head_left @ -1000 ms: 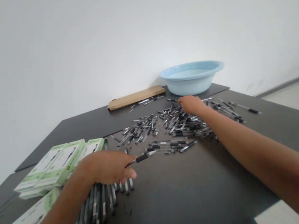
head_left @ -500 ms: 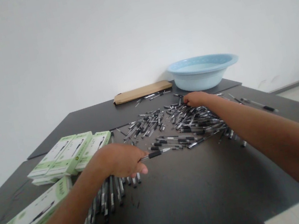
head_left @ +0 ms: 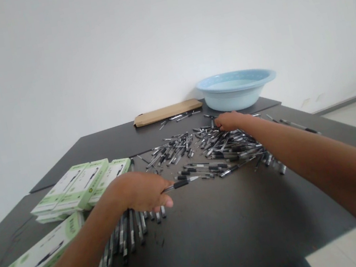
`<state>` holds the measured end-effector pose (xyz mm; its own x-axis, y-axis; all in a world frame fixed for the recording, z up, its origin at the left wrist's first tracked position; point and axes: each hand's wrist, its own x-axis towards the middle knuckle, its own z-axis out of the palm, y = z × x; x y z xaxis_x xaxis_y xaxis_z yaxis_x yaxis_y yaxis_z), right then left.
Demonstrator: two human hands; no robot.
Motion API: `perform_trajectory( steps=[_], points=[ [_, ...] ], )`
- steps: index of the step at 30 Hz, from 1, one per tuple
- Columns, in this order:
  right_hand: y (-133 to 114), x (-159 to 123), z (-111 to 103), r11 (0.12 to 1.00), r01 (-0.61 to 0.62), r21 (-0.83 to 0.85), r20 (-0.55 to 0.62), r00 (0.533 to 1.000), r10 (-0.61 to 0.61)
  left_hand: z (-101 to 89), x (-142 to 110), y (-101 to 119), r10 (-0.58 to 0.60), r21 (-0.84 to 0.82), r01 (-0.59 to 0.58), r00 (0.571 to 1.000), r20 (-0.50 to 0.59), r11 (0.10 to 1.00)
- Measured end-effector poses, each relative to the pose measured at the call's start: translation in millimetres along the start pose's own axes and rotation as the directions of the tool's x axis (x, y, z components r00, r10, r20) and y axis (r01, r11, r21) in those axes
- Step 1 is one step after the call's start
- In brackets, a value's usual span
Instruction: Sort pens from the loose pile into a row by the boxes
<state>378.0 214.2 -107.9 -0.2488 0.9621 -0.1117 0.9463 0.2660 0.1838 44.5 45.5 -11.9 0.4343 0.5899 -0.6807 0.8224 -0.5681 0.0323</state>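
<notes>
In my left hand (head_left: 148, 191) I pinch an uncapped pen (head_left: 181, 183) with a black grip, its pale tip pointing right. Under and beside that hand lie capped pens (head_left: 131, 230), side by side in a loose row. My right hand (head_left: 227, 121) reaches to the far side of a scattered heap of pen parts and pens (head_left: 226, 146). Its fingers are closed among the dark pieces there; what they hold is hidden. Closer in, several pens with black grips (head_left: 200, 168) lie together at the heap's front edge.
White-and-green pen boxes (head_left: 80, 184) are stacked at the left, with another box (head_left: 32, 265) lying nearer. A light blue basin (head_left: 238, 96) stands at the back right. A flat brown cardboard piece (head_left: 167, 112) lies near the wall. Everything rests on dark tables (head_left: 221, 231).
The view has shifted slightly. My left hand still holds the pen, and my right hand stays at the far side of the heap with its fingers closed.
</notes>
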Motion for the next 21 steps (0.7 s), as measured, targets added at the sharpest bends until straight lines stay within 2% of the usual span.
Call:
perform_trajectory(
  steps=[5,10,17,19,20,21],
  points=[
    [-1,-8,0,0.999,0.023,0.034,-0.056,0.998,-0.021,-0.6,-3,2,-0.011,-0.015,0.011,1.0,-0.005,1.0],
    [-7,-24,-9,0.986,0.076,0.15,-0.145,0.988,-0.054,0.1,-4,2,-0.002,-0.01,0.002,1.0,-0.013,1.0],
    [-32,-52,-20,0.913,0.196,0.358,-0.315,0.946,-0.08,2.3,-1,2,0.023,0.0,-0.023,1.0,0.001,1.0],
    [-47,-59,-21,0.834,0.243,0.495,-0.37,0.928,-0.051,3.0,0,1,0.012,-0.005,-0.012,1.0,-0.001,1.0],
    [-57,-63,-21,0.721,0.293,0.627,-0.399,0.916,-0.025,3.1,1,-1,0.004,-0.007,-0.004,1.0,-0.003,1.0],
    [-68,-68,-21,0.567,0.35,0.746,-0.419,0.908,-0.01,3.0,2,-2,-0.003,-0.009,0.002,1.0,-0.006,1.0]
  ],
)
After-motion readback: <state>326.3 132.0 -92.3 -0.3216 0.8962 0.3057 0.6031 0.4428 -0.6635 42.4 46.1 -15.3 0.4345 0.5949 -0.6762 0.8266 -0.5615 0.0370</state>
